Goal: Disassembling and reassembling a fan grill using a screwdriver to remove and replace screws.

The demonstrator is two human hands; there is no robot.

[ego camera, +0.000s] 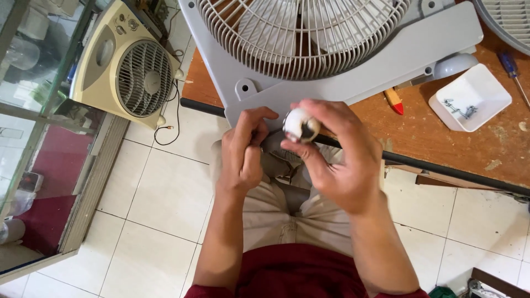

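Knob: small round white part with a dark centre [301, 125], held up in front of the near edge of the bench, just below the grey fan housing.
Right hand: right hand [337, 160] has its grip clamped on the knob, thumb under it and fingertips curled over the top.
Left hand: left hand [244, 150] sits just beside the right one, fingers bent inward and pressed together against the lower edge of the fan housing; whether it pinches anything there, I cannot tell.
Fan housing: large grey square frame [353, 72] with a round pale grille, lying flat on the bench and overhanging its near edge above the person's lap.
Bench: brown wooden top [441, 138], scuffed, with a black bar running along its front edge.
Tray: small white square dish [470, 97] on the bench to the right of the housing, with a few metal screws inside.
Screwdrivers: one with a red and yellow handle [393, 101] lies between the housing and the tray; a blue-handled one [510, 69] lies beyond the tray, near the right edge.
Second fan: cream box fan [124, 66] stands tilted on the white tiled floor to the left, well apart from the hands, its cord trailing across the tiles.
Lap: beige trousers and a dark red shirt directly under both hands.
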